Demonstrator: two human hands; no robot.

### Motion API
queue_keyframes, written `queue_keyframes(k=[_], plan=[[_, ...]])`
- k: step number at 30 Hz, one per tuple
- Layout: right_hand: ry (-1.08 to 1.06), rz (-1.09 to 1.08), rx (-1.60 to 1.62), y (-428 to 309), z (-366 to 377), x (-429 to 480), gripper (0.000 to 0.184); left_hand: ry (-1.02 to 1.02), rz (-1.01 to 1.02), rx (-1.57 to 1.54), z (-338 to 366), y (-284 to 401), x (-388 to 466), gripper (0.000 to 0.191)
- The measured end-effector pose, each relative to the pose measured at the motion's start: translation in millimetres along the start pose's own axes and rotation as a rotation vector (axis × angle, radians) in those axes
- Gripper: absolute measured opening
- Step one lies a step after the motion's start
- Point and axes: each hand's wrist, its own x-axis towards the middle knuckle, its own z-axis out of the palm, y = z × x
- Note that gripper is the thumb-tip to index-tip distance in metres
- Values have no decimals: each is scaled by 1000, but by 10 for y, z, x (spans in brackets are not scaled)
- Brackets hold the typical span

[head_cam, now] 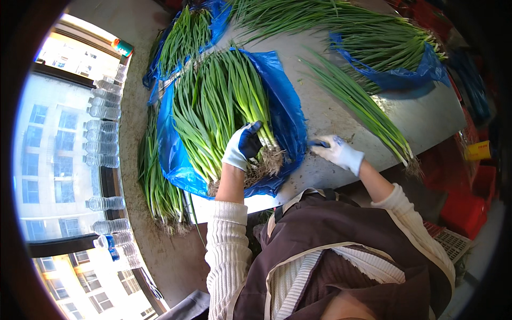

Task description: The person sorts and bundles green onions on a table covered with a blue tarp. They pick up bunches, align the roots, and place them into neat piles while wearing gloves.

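My left hand (242, 146), in a white knit glove with a dark blue palm coating, grips a bunch of green onions (250, 90) near its pale lower stems. Brown, soil-covered roots (273, 160) hang just past that hand. The bunch rests with more green onions (204, 116) in a spread-open blue plastic bag (289, 108). To the right of the bag, my right hand (338, 152) hovers at or touches the metal table; its fingers are partly hidden and blurred. A smaller bunch of green onions (366, 106) lies slantwise, its roots beyond the table's near edge.
Another blue bag (394, 80) partly wraps a large pile of green onions (380, 44) at far right. More green onions (182, 34) lie behind left. Loose soil dots the metal table (316, 94). Plastic bottles (102, 136) line the window at left. Red crates (466, 210) stand at right.
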Motion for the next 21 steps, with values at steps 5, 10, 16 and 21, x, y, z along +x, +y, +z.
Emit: queue_keyframes(k=[5, 10, 16, 21], plan=[[-50, 122, 660, -93, 298, 615, 53, -114, 7, -137, 245, -209, 108, 26], [53, 232, 839, 6, 403, 797, 49, 24, -16, -368, 218, -282, 72, 22], [61, 200, 929, 94, 179, 645, 23, 168, 99, -343, 111, -341, -11, 24], [24, 196, 905, 117, 107, 588, 27, 86, 96, -458, 172, -328, -21, 23]])
